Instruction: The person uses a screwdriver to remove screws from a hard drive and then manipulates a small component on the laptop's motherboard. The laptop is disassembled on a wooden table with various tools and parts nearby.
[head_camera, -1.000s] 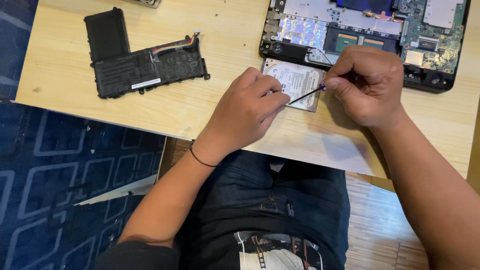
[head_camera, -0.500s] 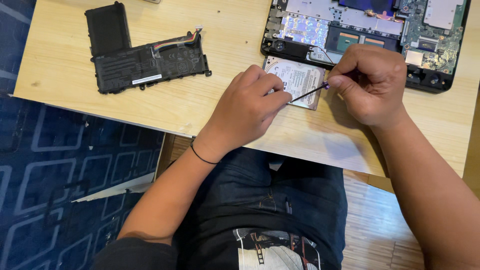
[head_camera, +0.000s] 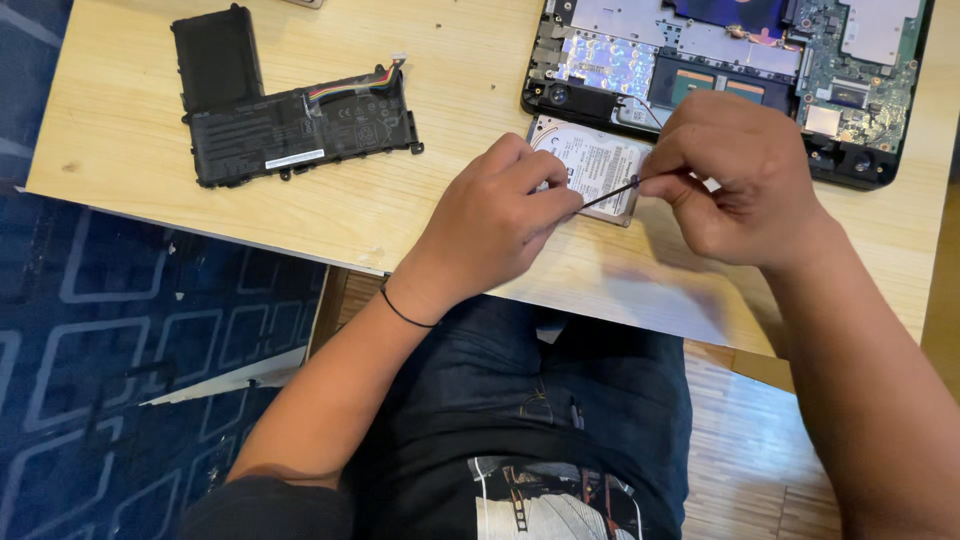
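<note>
On the light wooden counter (head_camera: 130, 120) a silver hard drive (head_camera: 598, 165) lies flat, label side up, just in front of the near edge of an opened laptop (head_camera: 800, 90) whose bottom cover is off, so that its green circuit board, metal shielding and a black speaker module show. The left hand (head_camera: 495, 225) rests over the drive's near left corner, fingers curled together and tips pressed close at the drive's edge, where they meet one end of a thin dark tool (head_camera: 610, 192), a slender rod that runs slanting across the drive's lower part. The right hand (head_camera: 735, 175) is closed in a narrow pinch on the rod's other end, thumb and forefinger holding it above the drive's right side, with the remaining fingers folded in beneath. Whether the left fingers grip the rod or only steady it against the drive cannot be told, as the knuckles hide the tips. A thin black band circles the left wrist. Well apart to the left, a black L-shaped laptop battery (head_camera: 285, 115) lies flat on the counter, with a short bundle of coloured wires and a small connector at its upper right corner. Below the counter's edge the person's dark jeans and a blue patterned floor are visible.
</note>
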